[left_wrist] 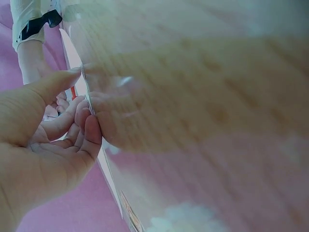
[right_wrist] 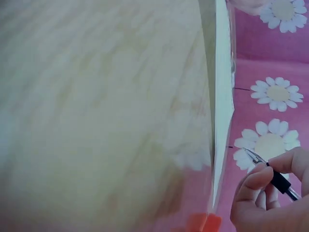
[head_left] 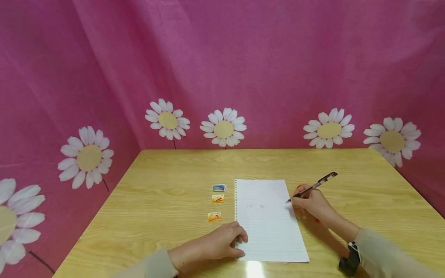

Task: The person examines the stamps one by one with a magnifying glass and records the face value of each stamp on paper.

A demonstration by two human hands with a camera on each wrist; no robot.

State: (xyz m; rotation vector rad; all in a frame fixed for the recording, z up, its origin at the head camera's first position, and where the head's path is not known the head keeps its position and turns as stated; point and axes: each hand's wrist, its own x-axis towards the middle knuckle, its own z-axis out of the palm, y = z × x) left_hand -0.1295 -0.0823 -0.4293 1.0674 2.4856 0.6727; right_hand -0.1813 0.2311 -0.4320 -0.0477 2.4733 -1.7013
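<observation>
In the head view, a pen is pinched between the thumb and fingers of my right hand, its tip near the right edge of a lined sheet of paper. The right wrist view also shows the pen, point bare and raised. Faint handwriting marks the upper part of the sheet. My left hand rests at the lower left edge of the sheet, its fingertips touching down with fingers loosely bent. Punched holes run along the sheet's left edge.
Left of the sheet lie three small stamp-like pictures, a blue one and two yellow-orange ones, the upper and the lower. An orange-red object is partly hidden under my right hand. A pink flowered curtain hangs behind the wooden table.
</observation>
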